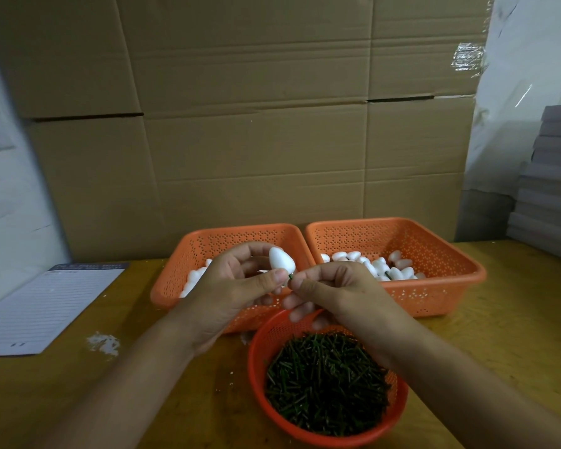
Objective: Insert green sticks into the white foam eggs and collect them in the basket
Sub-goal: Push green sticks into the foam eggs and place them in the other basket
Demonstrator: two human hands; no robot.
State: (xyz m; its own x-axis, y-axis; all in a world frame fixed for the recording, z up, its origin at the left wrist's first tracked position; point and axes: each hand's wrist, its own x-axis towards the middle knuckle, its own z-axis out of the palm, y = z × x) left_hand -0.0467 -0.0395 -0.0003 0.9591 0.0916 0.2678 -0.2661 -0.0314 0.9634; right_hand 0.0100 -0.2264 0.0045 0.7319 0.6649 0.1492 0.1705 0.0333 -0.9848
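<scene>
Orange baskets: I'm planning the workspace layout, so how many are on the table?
3. The left rectangular basket and right rectangular basket sit side by side at the back; the round basket of green sticks sits in front.

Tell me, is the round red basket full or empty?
Nearly full: green sticks fill the round red basket almost to its rim.

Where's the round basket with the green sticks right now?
In the head view, the round orange basket of green sticks sits at the table's near edge, centre-right, under the right hand and in front of the two square orange baskets.
</scene>
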